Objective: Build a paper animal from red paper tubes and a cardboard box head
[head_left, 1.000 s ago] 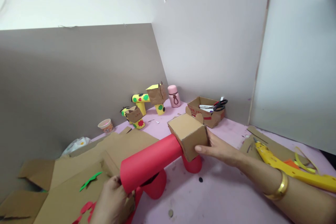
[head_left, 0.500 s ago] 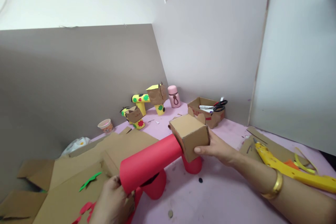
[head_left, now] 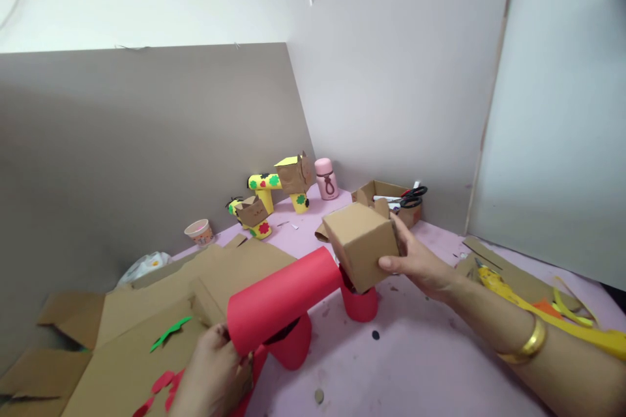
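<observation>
My left hand (head_left: 215,368) is closed on the near end of a red paper tube (head_left: 283,300), which slants up to the right. In my right hand (head_left: 415,260), thumb in front, is a small brown cardboard box (head_left: 364,251) with rounded ear-like flaps behind its top. The box sits at the tube's far end; whether they touch I cannot tell. Beneath them, a red paper cylinder (head_left: 362,305) stands on the pink table, and a second red cylinder (head_left: 296,345) is partly hidden under the tube. More red paper shows beside my left hand.
Cardboard sheeting (head_left: 127,332) covers the left, bearing a green paper piece (head_left: 170,333) and red cutouts (head_left: 163,381). Behind stand yellow spotted figures (head_left: 293,176), a pink flask (head_left: 326,179), a paper cup (head_left: 199,232) and an open box (head_left: 413,214) with scissors. A yellow glue gun (head_left: 518,303) lies right.
My right hand has drawn the cardboard box slightly right, away from the red tube's end, and turned it a little. My left hand keeps its hold on the tube.
</observation>
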`<state>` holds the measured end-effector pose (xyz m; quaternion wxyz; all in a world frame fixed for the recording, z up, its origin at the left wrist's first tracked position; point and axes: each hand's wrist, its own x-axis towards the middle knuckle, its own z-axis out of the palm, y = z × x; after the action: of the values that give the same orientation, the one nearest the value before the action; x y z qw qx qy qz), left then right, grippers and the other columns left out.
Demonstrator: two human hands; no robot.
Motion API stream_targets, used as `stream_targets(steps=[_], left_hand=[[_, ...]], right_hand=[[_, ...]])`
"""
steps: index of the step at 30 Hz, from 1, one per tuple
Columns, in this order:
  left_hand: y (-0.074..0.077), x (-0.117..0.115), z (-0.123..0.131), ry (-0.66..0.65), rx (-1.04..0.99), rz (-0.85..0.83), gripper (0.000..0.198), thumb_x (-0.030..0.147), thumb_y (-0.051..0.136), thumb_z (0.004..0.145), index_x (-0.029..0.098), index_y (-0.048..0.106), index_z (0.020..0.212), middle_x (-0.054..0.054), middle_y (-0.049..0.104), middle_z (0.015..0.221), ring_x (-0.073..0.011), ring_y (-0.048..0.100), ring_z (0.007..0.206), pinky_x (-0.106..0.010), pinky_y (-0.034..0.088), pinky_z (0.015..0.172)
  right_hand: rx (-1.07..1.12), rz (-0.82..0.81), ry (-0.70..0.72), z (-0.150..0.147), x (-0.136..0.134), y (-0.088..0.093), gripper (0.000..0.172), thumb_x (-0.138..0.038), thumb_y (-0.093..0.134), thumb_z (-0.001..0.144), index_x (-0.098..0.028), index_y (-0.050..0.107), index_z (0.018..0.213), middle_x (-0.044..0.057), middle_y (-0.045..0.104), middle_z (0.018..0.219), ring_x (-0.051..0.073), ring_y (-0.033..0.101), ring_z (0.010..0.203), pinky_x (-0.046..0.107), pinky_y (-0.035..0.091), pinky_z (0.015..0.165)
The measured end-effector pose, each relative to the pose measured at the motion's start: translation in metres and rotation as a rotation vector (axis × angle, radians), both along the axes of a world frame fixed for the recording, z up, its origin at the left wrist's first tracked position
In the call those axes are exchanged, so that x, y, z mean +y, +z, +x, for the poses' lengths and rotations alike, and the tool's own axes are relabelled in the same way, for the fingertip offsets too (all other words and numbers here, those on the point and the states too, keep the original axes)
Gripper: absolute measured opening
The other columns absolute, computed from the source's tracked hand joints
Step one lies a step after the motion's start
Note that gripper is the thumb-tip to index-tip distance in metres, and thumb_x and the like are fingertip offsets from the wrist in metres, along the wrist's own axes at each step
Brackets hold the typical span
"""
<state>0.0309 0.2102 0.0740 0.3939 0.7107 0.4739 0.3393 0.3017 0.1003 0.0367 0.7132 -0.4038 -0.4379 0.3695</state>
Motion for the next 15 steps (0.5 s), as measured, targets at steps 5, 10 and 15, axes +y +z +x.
stream_targets(steps=[5,10,15], left_hand=[[-0.004,0.003,-0.005,-0.081,-0.028,-0.040,0.006,0.021,0.054,0.050,0.020,0.060,0.051,0.002,0.058,0.050,-0.0153,0.048,0.053,-0.024,0.042,0.052],[-0.007,0.005,-0.005,-0.062,-0.037,-0.026,0.008,0.023,0.053,0.051,0.022,0.052,0.044,0.004,0.049,0.044,-0.0126,0.040,0.047,-0.022,0.034,0.044],[-0.004,0.005,-0.003,-0.056,-0.020,0.020,0.011,0.023,0.053,0.049,0.023,0.051,0.039,0.002,0.048,0.042,-0.0132,0.038,0.045,-0.023,0.033,0.041]], right_hand=[[-0.082,-0.041,0.142,-0.003,0.002,-0.009,0.107,-0.031,0.085,0.058,-0.030,0.022,0.144,0.008,0.038,0.147,0.028,0.038,0.131,0.041,0.038,0.102],[-0.129,-0.045,0.161,-0.002,0.004,-0.014,0.109,-0.028,0.085,0.060,-0.028,0.018,0.145,0.008,0.046,0.142,0.029,0.043,0.127,0.042,0.040,0.101],[-0.168,-0.050,0.155,-0.005,0.003,-0.012,0.108,-0.028,0.084,0.062,-0.028,0.015,0.146,0.007,0.046,0.142,0.028,0.043,0.127,0.040,0.041,0.100]])
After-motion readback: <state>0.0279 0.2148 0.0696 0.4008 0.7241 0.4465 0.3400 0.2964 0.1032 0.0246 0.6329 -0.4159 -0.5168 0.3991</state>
